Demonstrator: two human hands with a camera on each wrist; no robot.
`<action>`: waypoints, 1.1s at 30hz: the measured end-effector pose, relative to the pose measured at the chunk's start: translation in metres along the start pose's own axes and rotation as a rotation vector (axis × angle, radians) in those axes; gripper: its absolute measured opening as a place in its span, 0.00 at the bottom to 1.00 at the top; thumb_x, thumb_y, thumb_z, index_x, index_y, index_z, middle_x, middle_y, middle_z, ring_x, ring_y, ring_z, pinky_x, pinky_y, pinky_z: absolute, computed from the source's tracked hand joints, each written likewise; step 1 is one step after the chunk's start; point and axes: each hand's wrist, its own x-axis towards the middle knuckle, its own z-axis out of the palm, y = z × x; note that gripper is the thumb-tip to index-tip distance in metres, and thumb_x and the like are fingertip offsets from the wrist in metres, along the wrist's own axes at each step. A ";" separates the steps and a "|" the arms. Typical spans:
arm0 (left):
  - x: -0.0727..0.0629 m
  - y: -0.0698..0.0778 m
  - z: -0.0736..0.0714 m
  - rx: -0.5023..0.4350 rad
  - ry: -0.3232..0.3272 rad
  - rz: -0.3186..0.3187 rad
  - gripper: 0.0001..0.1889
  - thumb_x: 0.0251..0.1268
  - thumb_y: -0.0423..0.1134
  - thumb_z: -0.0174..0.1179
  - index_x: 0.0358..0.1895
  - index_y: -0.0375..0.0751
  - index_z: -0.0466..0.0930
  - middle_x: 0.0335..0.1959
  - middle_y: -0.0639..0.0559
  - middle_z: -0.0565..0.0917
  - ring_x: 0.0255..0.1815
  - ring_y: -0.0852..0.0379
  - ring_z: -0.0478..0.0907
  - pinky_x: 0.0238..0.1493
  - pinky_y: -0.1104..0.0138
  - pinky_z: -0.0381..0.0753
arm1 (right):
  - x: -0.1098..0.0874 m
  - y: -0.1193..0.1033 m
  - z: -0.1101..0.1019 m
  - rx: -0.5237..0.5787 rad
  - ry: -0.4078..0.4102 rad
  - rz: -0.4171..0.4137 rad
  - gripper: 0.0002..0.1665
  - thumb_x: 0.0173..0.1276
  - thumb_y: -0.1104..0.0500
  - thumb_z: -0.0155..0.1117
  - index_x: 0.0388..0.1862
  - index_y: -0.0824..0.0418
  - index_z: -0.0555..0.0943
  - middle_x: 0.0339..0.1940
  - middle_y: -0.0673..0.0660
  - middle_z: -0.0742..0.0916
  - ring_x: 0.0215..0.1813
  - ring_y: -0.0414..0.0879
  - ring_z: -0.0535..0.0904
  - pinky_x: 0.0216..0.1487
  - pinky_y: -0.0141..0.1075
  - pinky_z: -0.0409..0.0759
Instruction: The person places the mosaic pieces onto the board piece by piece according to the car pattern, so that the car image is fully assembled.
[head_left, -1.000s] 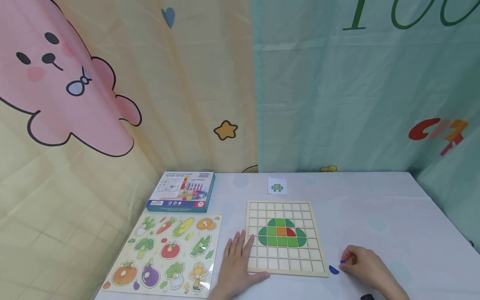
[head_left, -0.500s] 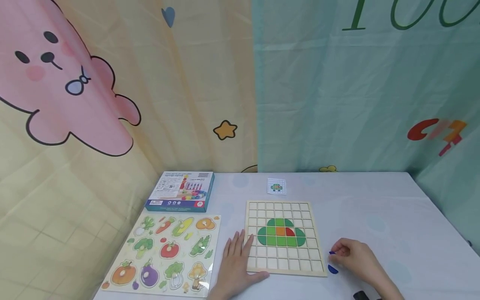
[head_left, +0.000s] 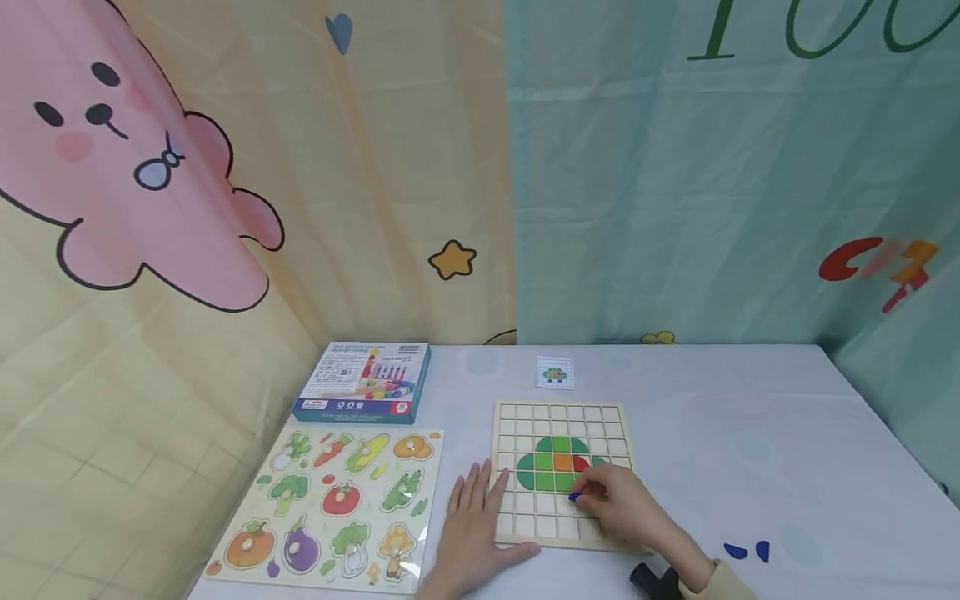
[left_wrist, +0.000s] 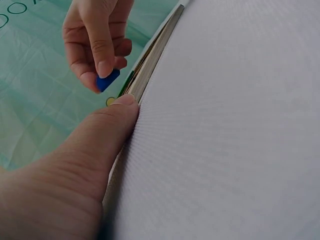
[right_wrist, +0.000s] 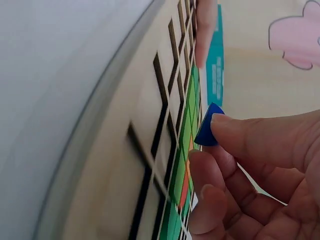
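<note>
Thumb and fingertips of my right hand point(head_left: 628, 503) pinch a small blue puzzle piece point(right_wrist: 205, 129) with one rounded side. In the head view it is low over the wooden grid board point(head_left: 517, 525), at the lower edge of the green pieces point(head_left: 543, 480). An orange piece point(head_left: 562, 462) and a red piece point(head_left: 580, 462) sit among the green ones; the hand covers the pattern's right part. Flat beside the board lies my left hand point(head_left: 471, 529), fingers spread. Its fingertips reach the left rim, and the thumb point(left_wrist: 95, 140) rests along the near edge.
Two blue pieces point(head_left: 736, 551) lie on the table to the right. A small pattern card point(head_left: 555, 373) is behind the board. A vegetable picture board point(head_left: 401, 533) and a boxed toy point(head_left: 360, 383) occupy the left. A black device point(head_left: 654, 581) is at my right wrist.
My right hand has moved left from beside the board to over it, carrying a blue piece. Two blue pieces now show at right; the one beside the board is out of sight.
</note>
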 end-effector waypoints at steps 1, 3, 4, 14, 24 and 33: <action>0.000 0.000 0.000 0.000 -0.007 -0.004 0.56 0.47 0.82 0.43 0.74 0.46 0.55 0.75 0.42 0.51 0.75 0.44 0.43 0.71 0.51 0.41 | 0.002 -0.002 0.003 0.000 -0.006 -0.012 0.05 0.58 0.65 0.69 0.29 0.55 0.83 0.26 0.43 0.78 0.28 0.39 0.71 0.27 0.29 0.73; 0.000 0.000 -0.001 0.001 -0.017 -0.011 0.56 0.46 0.82 0.43 0.74 0.46 0.55 0.75 0.43 0.50 0.75 0.45 0.42 0.71 0.51 0.41 | 0.006 -0.005 0.009 0.002 -0.021 -0.031 0.05 0.58 0.65 0.70 0.29 0.55 0.83 0.26 0.43 0.78 0.28 0.38 0.71 0.27 0.29 0.73; 0.000 0.000 -0.001 0.002 -0.021 -0.014 0.56 0.46 0.82 0.42 0.74 0.46 0.54 0.75 0.43 0.50 0.75 0.45 0.42 0.71 0.51 0.41 | 0.008 -0.006 0.012 0.005 -0.028 -0.037 0.05 0.58 0.65 0.70 0.29 0.55 0.83 0.25 0.43 0.78 0.28 0.38 0.71 0.27 0.29 0.72; 0.001 0.001 -0.002 0.001 -0.025 -0.019 0.56 0.47 0.82 0.43 0.74 0.46 0.55 0.75 0.42 0.51 0.75 0.45 0.43 0.71 0.50 0.42 | 0.020 -0.015 0.027 0.002 -0.048 -0.048 0.07 0.56 0.64 0.72 0.26 0.54 0.82 0.21 0.41 0.77 0.24 0.37 0.70 0.23 0.29 0.72; 0.000 0.002 -0.002 0.002 -0.007 -0.008 0.55 0.47 0.81 0.44 0.73 0.46 0.56 0.74 0.41 0.53 0.74 0.44 0.45 0.71 0.50 0.43 | 0.024 -0.016 0.031 -0.061 -0.008 -0.046 0.09 0.53 0.63 0.73 0.24 0.52 0.81 0.21 0.40 0.77 0.24 0.36 0.70 0.24 0.29 0.70; 0.000 0.002 -0.003 0.004 -0.010 -0.012 0.55 0.47 0.81 0.44 0.74 0.46 0.56 0.74 0.41 0.53 0.74 0.44 0.45 0.71 0.50 0.43 | 0.024 -0.017 0.030 -0.098 0.010 -0.022 0.11 0.49 0.61 0.76 0.23 0.52 0.80 0.19 0.40 0.75 0.23 0.37 0.68 0.23 0.30 0.68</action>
